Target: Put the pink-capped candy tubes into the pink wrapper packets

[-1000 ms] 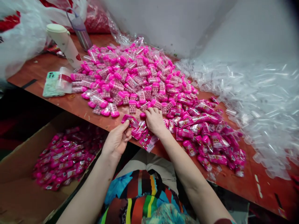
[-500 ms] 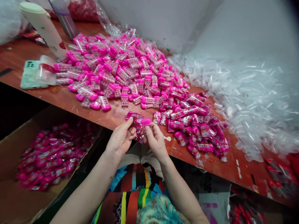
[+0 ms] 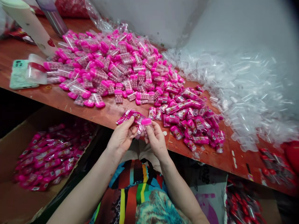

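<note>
Left hand (image 3: 120, 138) pinches a printed wrapper (image 3: 126, 116); right hand (image 3: 157, 141) grips a pink-capped container (image 3: 146, 122). Maintain light finger pressure; keep container and wrapper aligned.

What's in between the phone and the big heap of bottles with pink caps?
A clear plastic thing with a red band. It overlaps the phone and reaches to the left edge of the heap of bottles. The head view shows it.

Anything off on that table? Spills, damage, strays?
No spilled beads or damage that I can make out. Slightly odd: a phone lies partly under a clear container with a red band, right by the pink-capped containers, and a small loose ring sits near the table edge.
</note>
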Tool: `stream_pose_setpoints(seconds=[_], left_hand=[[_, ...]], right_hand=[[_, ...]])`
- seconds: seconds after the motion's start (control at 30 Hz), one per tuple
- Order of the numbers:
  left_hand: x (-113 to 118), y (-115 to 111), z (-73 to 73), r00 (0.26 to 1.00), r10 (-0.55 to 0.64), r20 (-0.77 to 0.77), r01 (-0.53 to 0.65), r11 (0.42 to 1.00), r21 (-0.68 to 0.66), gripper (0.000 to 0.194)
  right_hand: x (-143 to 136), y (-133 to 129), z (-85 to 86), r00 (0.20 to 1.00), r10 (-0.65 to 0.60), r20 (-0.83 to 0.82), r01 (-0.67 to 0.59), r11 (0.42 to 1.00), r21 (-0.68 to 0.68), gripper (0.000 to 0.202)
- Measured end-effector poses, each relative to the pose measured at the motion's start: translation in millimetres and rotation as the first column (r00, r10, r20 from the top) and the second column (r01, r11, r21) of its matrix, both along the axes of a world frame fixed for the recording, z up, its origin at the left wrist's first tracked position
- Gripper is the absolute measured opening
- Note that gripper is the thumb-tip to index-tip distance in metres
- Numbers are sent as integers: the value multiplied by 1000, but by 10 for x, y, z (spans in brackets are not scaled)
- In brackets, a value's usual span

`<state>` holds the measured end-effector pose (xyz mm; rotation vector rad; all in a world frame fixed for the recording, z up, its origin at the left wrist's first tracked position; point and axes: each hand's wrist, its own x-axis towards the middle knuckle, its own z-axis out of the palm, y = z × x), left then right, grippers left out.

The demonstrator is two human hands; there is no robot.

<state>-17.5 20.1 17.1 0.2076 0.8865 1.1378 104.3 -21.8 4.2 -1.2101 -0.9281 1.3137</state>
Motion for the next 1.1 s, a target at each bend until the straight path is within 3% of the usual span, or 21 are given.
stream_pose_setpoints(seconds=[0.23, 0.4, 0.53, 0.67, 0.73, 0.8, 0.9, 1.1], left_hand=[[20, -84, 51, 989, -136, -59, 141, 985, 100, 24], [40, -122, 80, 969, -243, -54, 247, 966, 83, 24], [65, -150, 46, 940, -342, -3, 342, 937, 65, 26], [93, -206, 17, 933, -361, -14, 361, 930, 75, 25], [109, -238, 13, 928, -372, -34, 373, 923, 91, 25], [118, -260, 11, 914, -401, -56, 405, 909, 102, 28], [114, -265, 2, 901, -424, -90, 432, 897, 100, 33], [146, -292, -20, 924, -345, -165, 361, 929, 82, 31]], right_hand=[[16, -61, 27, 997, 49, -62, -52, 997, -52, 40], [52, -74, 29, 995, 72, -66, -75, 996, -47, 45], [77, -122, 3, 990, 53, 130, -62, 996, 66, 45], [98, -170, 2, 936, 24, 351, -64, 993, 101, 51], [90, -175, 27, 964, 13, 266, -32, 997, 66, 50], [78, -169, 55, 997, 17, 76, -16, 1000, -8, 49], [84, -168, 70, 989, 54, -138, -70, 991, -110, 51], [168, -219, 27, 987, 132, -90, -136, 990, -38, 50]])
